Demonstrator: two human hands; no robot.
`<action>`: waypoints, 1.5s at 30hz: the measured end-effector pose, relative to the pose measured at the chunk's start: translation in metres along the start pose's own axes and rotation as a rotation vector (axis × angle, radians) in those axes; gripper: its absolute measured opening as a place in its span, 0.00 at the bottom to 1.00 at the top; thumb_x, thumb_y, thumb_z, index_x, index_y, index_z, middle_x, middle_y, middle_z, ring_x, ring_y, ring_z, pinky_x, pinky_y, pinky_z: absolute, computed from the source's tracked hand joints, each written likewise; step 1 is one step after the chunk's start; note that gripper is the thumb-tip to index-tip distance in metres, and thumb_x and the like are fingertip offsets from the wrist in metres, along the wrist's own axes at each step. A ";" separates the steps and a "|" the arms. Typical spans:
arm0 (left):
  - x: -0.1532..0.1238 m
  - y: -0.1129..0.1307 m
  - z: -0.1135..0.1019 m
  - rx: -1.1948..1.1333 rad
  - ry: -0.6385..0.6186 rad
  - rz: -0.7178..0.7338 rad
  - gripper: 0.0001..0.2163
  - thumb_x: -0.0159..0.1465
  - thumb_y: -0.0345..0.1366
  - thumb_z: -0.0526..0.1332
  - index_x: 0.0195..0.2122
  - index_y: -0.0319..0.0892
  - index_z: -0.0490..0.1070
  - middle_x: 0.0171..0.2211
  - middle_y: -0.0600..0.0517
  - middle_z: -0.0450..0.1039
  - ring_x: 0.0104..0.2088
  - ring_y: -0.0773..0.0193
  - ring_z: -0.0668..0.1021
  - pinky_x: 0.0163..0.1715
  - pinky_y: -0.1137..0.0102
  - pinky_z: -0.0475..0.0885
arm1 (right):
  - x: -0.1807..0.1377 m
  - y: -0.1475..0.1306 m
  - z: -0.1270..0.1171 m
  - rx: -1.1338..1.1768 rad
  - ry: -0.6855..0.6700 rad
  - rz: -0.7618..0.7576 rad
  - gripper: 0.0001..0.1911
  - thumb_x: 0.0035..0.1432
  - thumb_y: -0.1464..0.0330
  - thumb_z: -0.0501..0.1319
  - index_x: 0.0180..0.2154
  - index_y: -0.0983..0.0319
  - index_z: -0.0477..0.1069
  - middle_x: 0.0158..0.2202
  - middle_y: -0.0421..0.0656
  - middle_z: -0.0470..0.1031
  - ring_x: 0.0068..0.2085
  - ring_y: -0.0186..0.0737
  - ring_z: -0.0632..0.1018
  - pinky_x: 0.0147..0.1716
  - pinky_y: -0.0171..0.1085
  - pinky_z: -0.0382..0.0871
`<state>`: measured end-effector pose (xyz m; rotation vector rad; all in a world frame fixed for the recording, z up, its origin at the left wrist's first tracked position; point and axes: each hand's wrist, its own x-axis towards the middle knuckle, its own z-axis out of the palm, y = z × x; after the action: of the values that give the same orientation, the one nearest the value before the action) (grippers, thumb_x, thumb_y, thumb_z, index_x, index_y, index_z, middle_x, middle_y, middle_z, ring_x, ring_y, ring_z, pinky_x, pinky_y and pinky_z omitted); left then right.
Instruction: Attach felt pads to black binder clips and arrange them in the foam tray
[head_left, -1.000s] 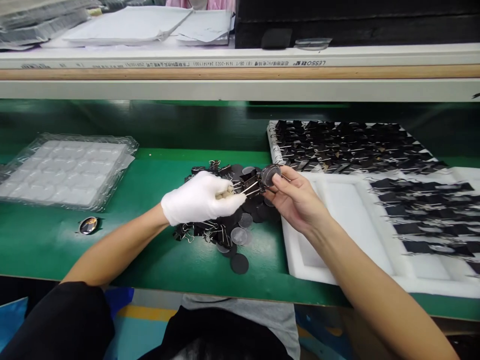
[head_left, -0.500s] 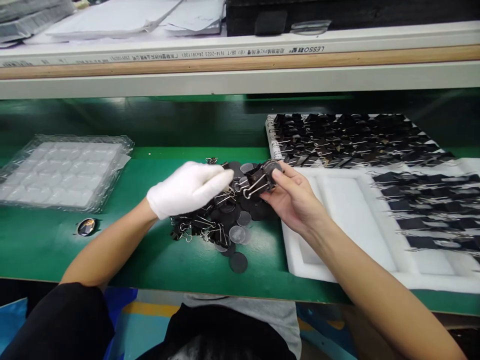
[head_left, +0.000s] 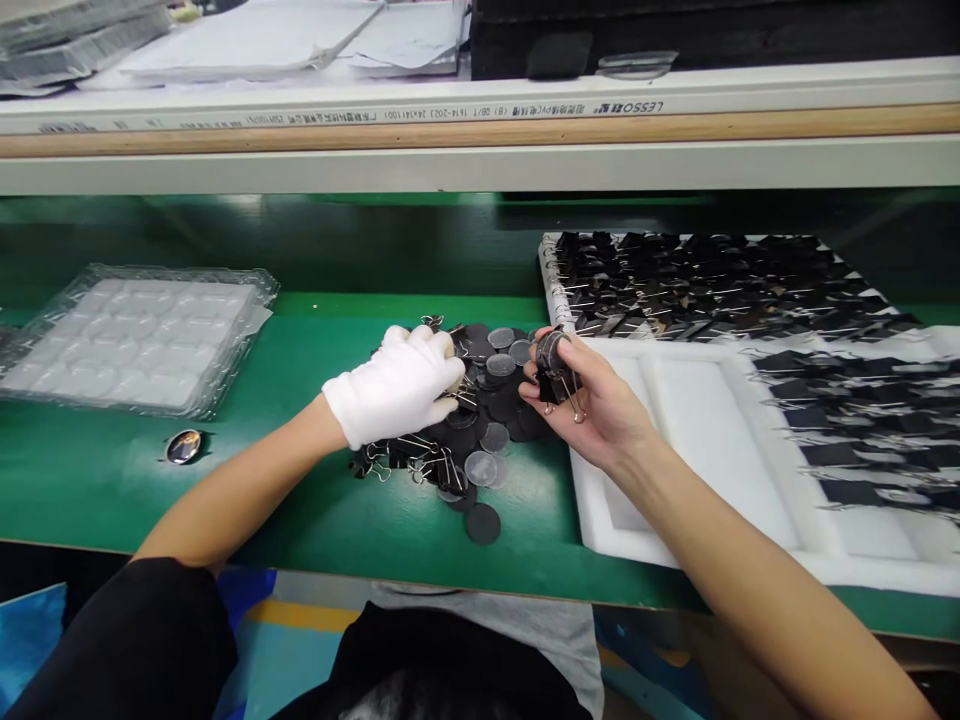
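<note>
My right hand [head_left: 596, 405], bare, is closed on a round disc with a black binder clip [head_left: 556, 368] clamped on it, held just left of the white foam tray [head_left: 675, 440]. My left hand [head_left: 397, 385], in a white glove, rests curled on the pile of black binder clips and round discs [head_left: 480, 430] on the green bench; its fingers are closed among the clips, and what they grip is hidden.
A clear plastic blister tray [head_left: 135, 335] lies at the left, with a small shiny round piece [head_left: 184, 446] in front of it. Rows of clipped pieces [head_left: 712, 280] fill the trays at the right. A shelf [head_left: 480, 150] overhangs the back of the bench.
My left hand let go of the clip's wire handles and dropped onto the pile. My right hand drew the clipped disc back toward the foam tray and turned it.
</note>
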<state>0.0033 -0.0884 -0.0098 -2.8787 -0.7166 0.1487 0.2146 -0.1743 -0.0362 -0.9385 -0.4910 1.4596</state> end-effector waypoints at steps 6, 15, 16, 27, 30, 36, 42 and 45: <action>-0.001 -0.019 -0.012 -0.382 0.078 -0.029 0.13 0.68 0.43 0.59 0.29 0.42 0.72 0.35 0.50 0.72 0.37 0.60 0.74 0.40 0.63 0.63 | -0.002 -0.002 -0.001 -0.085 -0.036 0.028 0.15 0.48 0.62 0.75 0.39 0.55 0.79 0.34 0.38 0.78 0.36 0.37 0.79 0.34 0.35 0.76; 0.001 -0.003 -0.024 -0.958 0.459 -0.385 0.19 0.69 0.49 0.58 0.27 0.41 0.71 0.25 0.54 0.71 0.27 0.67 0.71 0.27 0.70 0.64 | -0.007 0.010 -0.002 -0.380 -0.261 -0.076 0.14 0.48 0.63 0.77 0.39 0.55 0.84 0.38 0.43 0.84 0.45 0.42 0.82 0.48 0.42 0.77; 0.001 0.003 -0.023 -0.949 0.480 -0.369 0.19 0.69 0.48 0.57 0.26 0.41 0.71 0.25 0.54 0.70 0.27 0.67 0.70 0.27 0.70 0.64 | -0.008 0.012 -0.002 -0.398 -0.284 -0.087 0.13 0.49 0.63 0.77 0.39 0.55 0.84 0.39 0.43 0.84 0.46 0.42 0.82 0.49 0.42 0.77; -0.008 -0.004 -0.032 -0.582 0.031 -0.157 0.20 0.61 0.56 0.60 0.22 0.45 0.66 0.20 0.55 0.68 0.22 0.65 0.69 0.26 0.68 0.57 | -0.012 0.008 -0.005 -0.660 -0.455 -0.190 0.14 0.51 0.64 0.75 0.42 0.56 0.85 0.42 0.45 0.84 0.42 0.44 0.83 0.44 0.42 0.80; -0.006 -0.004 -0.030 -0.629 -0.005 -0.106 0.22 0.61 0.57 0.59 0.21 0.44 0.62 0.19 0.55 0.66 0.21 0.67 0.67 0.25 0.68 0.57 | -0.012 0.008 -0.005 -0.693 -0.444 -0.193 0.14 0.49 0.64 0.76 0.40 0.56 0.85 0.40 0.44 0.83 0.42 0.44 0.83 0.44 0.42 0.79; -0.003 -0.002 -0.021 -0.646 -0.009 -0.066 0.22 0.64 0.56 0.57 0.23 0.44 0.62 0.19 0.56 0.65 0.20 0.68 0.66 0.24 0.68 0.56 | -0.011 0.000 -0.008 -0.776 -0.414 -0.222 0.13 0.50 0.64 0.75 0.40 0.56 0.85 0.39 0.45 0.83 0.43 0.46 0.82 0.46 0.44 0.78; -0.003 -0.026 -0.028 -0.758 0.058 -0.174 0.22 0.67 0.55 0.54 0.28 0.43 0.70 0.20 0.55 0.69 0.23 0.67 0.70 0.27 0.69 0.62 | -0.011 -0.006 -0.013 -0.640 -0.301 -0.269 0.12 0.50 0.63 0.76 0.39 0.55 0.85 0.50 0.47 0.81 0.52 0.48 0.80 0.50 0.44 0.77; -0.011 -0.073 -0.024 -0.896 -0.002 -0.356 0.26 0.69 0.59 0.50 0.30 0.42 0.73 0.18 0.53 0.71 0.24 0.64 0.73 0.31 0.66 0.68 | -0.004 -0.011 -0.009 -0.459 -0.147 -0.182 0.15 0.49 0.61 0.77 0.40 0.54 0.83 0.41 0.45 0.83 0.43 0.45 0.83 0.41 0.42 0.80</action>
<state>-0.0362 -0.0331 0.0284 -3.4458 -1.6183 -0.2950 0.2278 -0.1790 -0.0311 -1.1135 -1.0246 1.2770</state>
